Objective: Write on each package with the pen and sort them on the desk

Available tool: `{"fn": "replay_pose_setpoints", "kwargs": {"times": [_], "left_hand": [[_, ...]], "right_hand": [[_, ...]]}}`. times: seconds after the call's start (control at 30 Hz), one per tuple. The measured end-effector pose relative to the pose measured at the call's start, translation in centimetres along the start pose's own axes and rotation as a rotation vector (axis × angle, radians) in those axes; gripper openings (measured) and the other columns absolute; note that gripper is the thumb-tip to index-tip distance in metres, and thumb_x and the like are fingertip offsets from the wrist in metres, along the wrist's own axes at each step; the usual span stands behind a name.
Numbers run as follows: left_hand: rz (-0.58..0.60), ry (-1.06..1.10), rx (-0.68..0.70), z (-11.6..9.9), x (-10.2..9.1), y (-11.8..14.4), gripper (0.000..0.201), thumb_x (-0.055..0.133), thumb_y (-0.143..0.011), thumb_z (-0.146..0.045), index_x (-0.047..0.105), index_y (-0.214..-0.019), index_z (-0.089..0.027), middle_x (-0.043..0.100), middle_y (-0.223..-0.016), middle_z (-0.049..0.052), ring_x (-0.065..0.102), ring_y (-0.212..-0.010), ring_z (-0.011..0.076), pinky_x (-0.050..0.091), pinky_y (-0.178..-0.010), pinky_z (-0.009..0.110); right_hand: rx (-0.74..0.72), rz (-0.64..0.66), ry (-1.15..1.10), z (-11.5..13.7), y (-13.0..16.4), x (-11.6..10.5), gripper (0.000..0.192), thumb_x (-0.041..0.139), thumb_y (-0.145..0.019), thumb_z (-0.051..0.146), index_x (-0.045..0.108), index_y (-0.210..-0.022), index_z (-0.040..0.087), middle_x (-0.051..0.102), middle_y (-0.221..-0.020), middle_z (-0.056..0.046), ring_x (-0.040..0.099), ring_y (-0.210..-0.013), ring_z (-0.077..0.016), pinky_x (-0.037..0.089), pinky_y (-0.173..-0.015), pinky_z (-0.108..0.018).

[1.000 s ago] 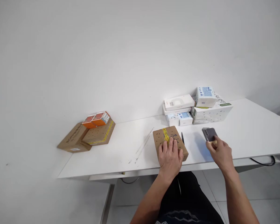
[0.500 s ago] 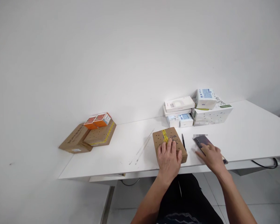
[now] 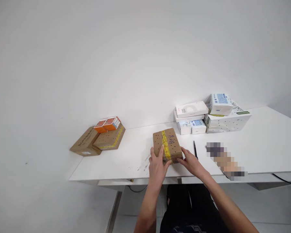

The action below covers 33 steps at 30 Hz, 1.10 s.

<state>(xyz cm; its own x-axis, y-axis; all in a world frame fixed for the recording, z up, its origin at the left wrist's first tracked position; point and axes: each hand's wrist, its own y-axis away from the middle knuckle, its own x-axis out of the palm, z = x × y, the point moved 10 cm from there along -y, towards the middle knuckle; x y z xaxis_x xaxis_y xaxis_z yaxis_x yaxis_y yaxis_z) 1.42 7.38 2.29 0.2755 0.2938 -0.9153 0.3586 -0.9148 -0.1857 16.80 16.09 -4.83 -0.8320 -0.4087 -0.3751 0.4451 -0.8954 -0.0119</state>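
Observation:
A small brown cardboard box (image 3: 172,142) with a strip of yellow tape and handwriting on its top is between my two hands at the middle of the table. My left hand (image 3: 158,165) grips its left and near side, with a finger on the tape. On the right, my right hand (image 3: 191,161) grips the near right corner, fingers along the side. Whether the box is slightly lifted, I cannot tell. A black pen (image 3: 195,149) lies just right of the box. Farther right lies a phone (image 3: 224,158), blurred out by pixel blocks.
At the left, two brown boxes (image 3: 86,142) stand against the wall, with orange boxes (image 3: 108,124) on top. White flat boxes (image 3: 191,109), tissue packs (image 3: 219,104) and a large white box (image 3: 229,123) are stacked at the back. The white table (image 3: 269,142) has dark scuff marks.
The cardboard box has shifted left and turned. My right hand has left the phone and moved to the box. My left hand has gone from the box's top to its left side.

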Motion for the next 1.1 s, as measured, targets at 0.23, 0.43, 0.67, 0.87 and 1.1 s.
{"fn": "replay_pose_setpoints", "kwargs": {"times": [0.23, 0.43, 0.67, 0.87, 1.1], "left_hand": [[0.062, 0.228, -0.01, 1.7, 1.5, -8.8, 0.069, 0.06, -0.084, -0.029, 0.028, -0.144, -0.037, 0.038, -0.122, 0.009, 0.06, -0.102, 0.0239, 0.049, -0.09, 0.038], [0.121, 0.291, 0.051, 0.7, 3.8, -15.2, 0.073, 0.065, -0.079, -0.027, 0.031, -0.143, -0.036, 0.032, -0.133, 0.011, 0.056, -0.111, 0.0277, 0.044, -0.098, 0.043], [-0.059, 0.318, 0.114, 4.0, 3.2, -17.5, 0.078, 0.059, -0.074, -0.012, 0.029, -0.144, -0.028, 0.038, -0.143, 0.01, 0.051, -0.118, 0.0237, 0.044, -0.099, 0.038], [-0.436, 0.084, -0.223, 16.5, -6.3, -18.5, 0.059, 0.051, -0.081, -0.02, 0.038, -0.137, -0.01, 0.041, -0.138, 0.022, 0.032, -0.132, 0.0352, 0.024, -0.109, 0.055], [-0.421, -0.53, -0.367, 25.5, -13.4, -22.2, 0.079, 0.061, -0.076, -0.038, 0.026, -0.142, -0.015, 0.018, -0.15, 0.026, 0.013, -0.138, 0.0467, 0.016, -0.103, 0.065]], "right_hand": [[-0.077, -0.186, -0.008, 1.1, -2.1, -0.9, 0.046, 0.052, -0.083, 0.041, 0.053, -0.124, 0.022, 0.058, -0.112, -0.011, 0.059, -0.075, -0.0197, 0.048, -0.08, -0.043], [-0.12, -0.206, 0.024, -0.2, 1.0, -1.0, 0.036, 0.044, -0.087, 0.04, 0.056, -0.114, 0.019, 0.062, -0.103, -0.011, 0.059, -0.062, -0.0152, 0.052, -0.063, -0.034], [-0.167, -0.101, 0.02, -1.4, 2.4, 3.1, 0.03, 0.043, -0.091, 0.04, 0.056, -0.111, 0.02, 0.064, -0.092, -0.006, 0.056, -0.056, -0.0125, 0.05, -0.057, -0.028], [-0.26, -0.063, 0.129, -0.9, 2.3, 5.9, 0.025, 0.04, -0.095, 0.033, 0.058, -0.105, 0.02, 0.065, -0.086, -0.005, 0.058, -0.062, -0.0136, 0.049, -0.063, -0.028], [-0.391, -0.093, 0.165, -0.4, 2.8, 6.8, 0.017, 0.04, -0.095, 0.022, 0.056, -0.101, 0.022, 0.06, -0.077, -0.001, 0.058, -0.061, -0.0124, 0.047, -0.061, -0.025]]}}
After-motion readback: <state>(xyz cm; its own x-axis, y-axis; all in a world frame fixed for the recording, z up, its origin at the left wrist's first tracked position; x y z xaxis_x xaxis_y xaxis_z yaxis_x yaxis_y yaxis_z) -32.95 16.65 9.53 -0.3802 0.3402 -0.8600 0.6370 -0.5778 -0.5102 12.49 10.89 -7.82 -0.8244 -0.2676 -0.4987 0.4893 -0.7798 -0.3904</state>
